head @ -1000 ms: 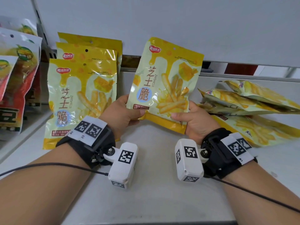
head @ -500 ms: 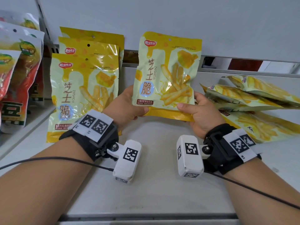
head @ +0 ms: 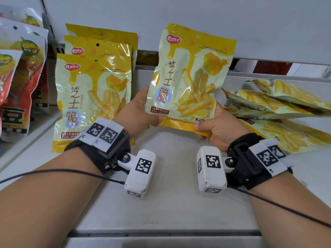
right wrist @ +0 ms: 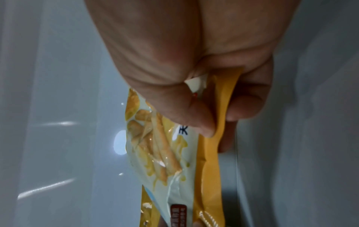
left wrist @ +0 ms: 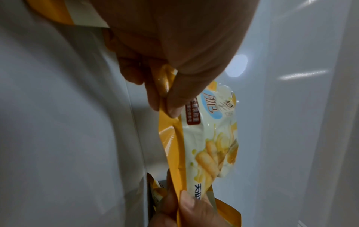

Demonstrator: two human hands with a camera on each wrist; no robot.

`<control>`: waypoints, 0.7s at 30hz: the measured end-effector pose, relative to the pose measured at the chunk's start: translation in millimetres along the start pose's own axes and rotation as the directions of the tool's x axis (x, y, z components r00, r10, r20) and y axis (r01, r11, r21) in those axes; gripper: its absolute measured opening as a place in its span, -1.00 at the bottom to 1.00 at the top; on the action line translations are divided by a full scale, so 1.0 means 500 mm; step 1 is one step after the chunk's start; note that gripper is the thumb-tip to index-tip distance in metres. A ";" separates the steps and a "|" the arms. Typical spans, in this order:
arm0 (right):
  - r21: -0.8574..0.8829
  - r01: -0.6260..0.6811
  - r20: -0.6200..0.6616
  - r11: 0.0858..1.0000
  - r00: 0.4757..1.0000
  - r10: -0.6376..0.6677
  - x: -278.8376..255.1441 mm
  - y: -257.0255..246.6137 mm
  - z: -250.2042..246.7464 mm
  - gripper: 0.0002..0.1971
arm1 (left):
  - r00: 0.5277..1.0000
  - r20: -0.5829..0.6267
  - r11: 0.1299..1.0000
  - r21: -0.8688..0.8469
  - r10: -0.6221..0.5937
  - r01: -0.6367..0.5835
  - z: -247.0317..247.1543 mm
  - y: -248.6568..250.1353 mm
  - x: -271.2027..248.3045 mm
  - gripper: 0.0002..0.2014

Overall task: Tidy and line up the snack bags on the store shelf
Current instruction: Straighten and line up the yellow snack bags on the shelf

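Two hands hold one glossy yellow-and-cream plastic snack bag (head: 188,76) upright above the pale grey shelf (head: 172,203) in my head view. My left hand (head: 138,113) grips its lower left corner, my right hand (head: 217,128) its orange bottom seam at the lower right. Just left of it, three matching yellow bags (head: 93,97) stand in a row, one behind another, leaning toward the white back wall (head: 179,15). To the right, a loose pile of the same yellow bags (head: 279,106) lies flat on the shelf. Red and green snack bags (head: 19,83) stand at the far left.

From the left wrist camera I see the thumb and fingers (left wrist: 174,99) pinching the bag's orange edge, with the other hand gripping it at the bottom of the frame.

From the right wrist camera, the thumb presses on the printed front while the curled fingers (right wrist: 246,104) clamp the orange seam from behind.
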State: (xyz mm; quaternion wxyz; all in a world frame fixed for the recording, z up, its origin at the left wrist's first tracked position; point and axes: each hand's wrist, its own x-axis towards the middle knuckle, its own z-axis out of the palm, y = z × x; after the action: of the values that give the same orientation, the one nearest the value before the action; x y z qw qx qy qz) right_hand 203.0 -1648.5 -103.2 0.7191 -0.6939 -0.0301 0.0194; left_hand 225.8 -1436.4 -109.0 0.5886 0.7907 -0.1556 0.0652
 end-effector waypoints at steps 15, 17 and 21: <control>0.019 0.054 -0.264 0.998 0.963 -0.047 0.018 0.010 0.001 -0.77 | 0.986 -0.109 0.936 -0.342 -0.128 0.084 0.023 0.005 0.004 -0.63; -0.018 0.063 -0.275 0.998 0.959 -0.065 0.011 0.004 0.003 -0.88 | 0.995 -0.041 0.907 -0.415 -0.093 0.068 0.027 0.014 -0.001 -0.68; 0.005 0.028 -0.213 1.000 0.977 -0.026 -0.006 -0.012 0.010 -0.65 | 0.993 0.114 0.874 -0.484 0.029 0.030 0.033 0.033 -0.013 -0.67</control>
State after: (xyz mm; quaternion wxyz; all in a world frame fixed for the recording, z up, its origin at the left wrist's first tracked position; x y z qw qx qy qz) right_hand 199.4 -1643.8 -97.2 0.7211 -0.6888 0.0377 -0.0646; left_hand 213.2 -1455.2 -100.7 0.7578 0.6203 -0.2012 -0.0226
